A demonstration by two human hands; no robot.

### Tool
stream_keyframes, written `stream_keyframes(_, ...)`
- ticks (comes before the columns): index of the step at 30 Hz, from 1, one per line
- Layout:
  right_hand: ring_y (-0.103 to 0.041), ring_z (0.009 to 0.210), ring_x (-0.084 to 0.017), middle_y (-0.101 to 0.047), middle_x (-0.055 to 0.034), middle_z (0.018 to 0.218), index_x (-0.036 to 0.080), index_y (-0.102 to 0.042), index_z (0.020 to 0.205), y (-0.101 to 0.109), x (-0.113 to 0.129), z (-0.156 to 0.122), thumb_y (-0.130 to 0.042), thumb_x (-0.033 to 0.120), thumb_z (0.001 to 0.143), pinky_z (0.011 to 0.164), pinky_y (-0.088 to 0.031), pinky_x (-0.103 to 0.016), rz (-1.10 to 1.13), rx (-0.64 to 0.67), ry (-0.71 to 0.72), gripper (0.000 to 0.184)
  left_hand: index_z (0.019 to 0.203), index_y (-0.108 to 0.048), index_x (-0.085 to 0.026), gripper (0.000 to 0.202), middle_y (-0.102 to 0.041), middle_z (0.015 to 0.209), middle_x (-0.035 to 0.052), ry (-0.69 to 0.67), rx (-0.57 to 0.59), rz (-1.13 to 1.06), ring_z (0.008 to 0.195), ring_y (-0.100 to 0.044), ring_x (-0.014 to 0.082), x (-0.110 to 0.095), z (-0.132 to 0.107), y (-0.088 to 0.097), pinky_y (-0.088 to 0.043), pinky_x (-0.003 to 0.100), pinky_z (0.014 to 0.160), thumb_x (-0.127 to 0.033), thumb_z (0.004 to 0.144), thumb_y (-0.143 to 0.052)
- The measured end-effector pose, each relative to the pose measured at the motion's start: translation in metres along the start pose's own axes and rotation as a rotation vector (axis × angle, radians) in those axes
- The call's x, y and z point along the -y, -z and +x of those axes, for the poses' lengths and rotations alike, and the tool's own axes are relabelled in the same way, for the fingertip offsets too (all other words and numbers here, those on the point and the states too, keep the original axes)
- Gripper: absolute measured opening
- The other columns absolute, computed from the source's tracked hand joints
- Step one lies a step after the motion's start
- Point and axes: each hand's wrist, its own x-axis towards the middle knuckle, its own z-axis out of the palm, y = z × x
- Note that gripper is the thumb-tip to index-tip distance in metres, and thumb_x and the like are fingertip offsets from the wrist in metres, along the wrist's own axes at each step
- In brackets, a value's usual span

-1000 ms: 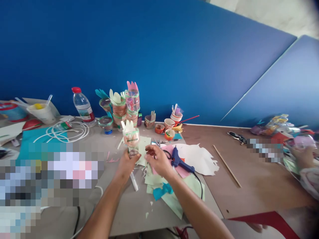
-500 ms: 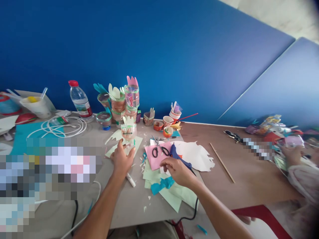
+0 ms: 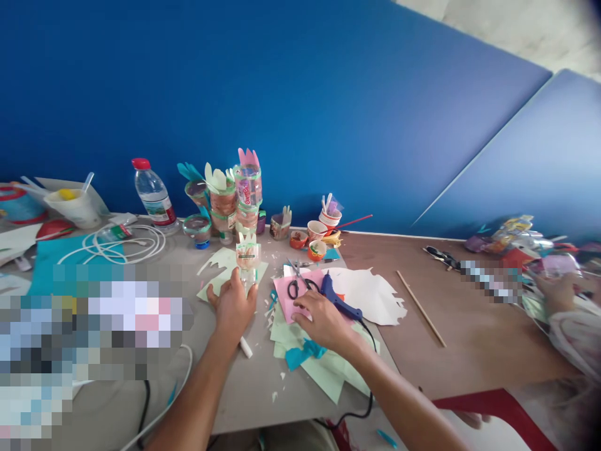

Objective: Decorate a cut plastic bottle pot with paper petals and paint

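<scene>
My left hand is closed around the lower end of a small clear plastic bottle piece, which stands upright with pale green paper petals at its top. Over the pink paper is my right hand, fingers apart and nothing in them that I can see. Just beyond those fingers lie black-handled scissors. A blue glue gun rests to the right of them, on pink and white paper. Pale green sheets and a crumpled blue piece lie below my right hand. Near my left wrist is a white marker.
Bottle pieces with paper petals and a red-capped water bottle line the back wall, with paper cups farther right. A wooden stick lies on the right. At the far right shows another person's hand.
My left hand has shifted slightly right with the bottle piece. The fingers of my right hand have spread from a closed pose and moved a little left.
</scene>
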Motion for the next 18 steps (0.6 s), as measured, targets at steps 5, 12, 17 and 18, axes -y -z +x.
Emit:
stream_keyframes(5, -0.057, 0.098, -0.026, -0.063, -0.0110, 0.096, 0.017, -0.068, 0.096, -0.013, 0.006, 0.008, -0.062, 0.025, 0.082, 0.088, -0.044, -0.039, -0.169, 0.056, -0.006, 0.017, 0.137, -0.035, 0.000, 0.062, -0.069, 0.092, 0.0225, -0.015, 0.007, 0.048, 0.099, -0.062, 0.0338, -0.003, -0.002, 0.002, -0.015, 0.056, 0.105, -0.035, 0.086, -0.044)
stream_keyframes(12, -0.052, 0.105, -0.028, -0.060, -0.0135, 0.105, 0.015, -0.065, 0.102, -0.015, 0.014, 0.011, -0.058, 0.028, 0.085, 0.091, -0.040, -0.039, -0.291, 0.127, -0.042, 0.023, 0.139, -0.031, 0.002, 0.066, -0.070, 0.091, 0.0213, -0.045, 0.002, 0.132, 0.096, -0.064, 0.0311, -0.004, -0.004, 0.004, -0.013, 0.055, 0.107, -0.037, 0.087, -0.044)
stream_keyframes(17, -0.051, 0.108, -0.027, -0.058, -0.0129, 0.110, 0.015, -0.063, 0.104, -0.015, 0.015, 0.012, -0.056, 0.033, 0.086, 0.094, -0.037, -0.037, -0.336, 0.171, -0.064, 0.026, 0.137, -0.033, 0.003, 0.064, -0.071, 0.091, 0.0197, -0.074, -0.009, 0.159, 0.095, -0.064, 0.0294, -0.004, -0.006, 0.006, -0.013, 0.054, 0.107, -0.035, 0.087, -0.045)
stream_keyframes(18, -0.051, 0.107, -0.027, -0.058, -0.0129, 0.110, 0.015, -0.063, 0.104, -0.016, 0.015, 0.013, -0.056, 0.033, 0.086, 0.094, -0.037, -0.038, -0.343, 0.171, -0.060, 0.026, 0.137, -0.033, 0.003, 0.064, -0.071, 0.091, 0.0197, -0.074, -0.009, 0.162, 0.095, -0.064, 0.0293, -0.004, -0.006, 0.006, -0.014, 0.054, 0.106, -0.034, 0.087, -0.045)
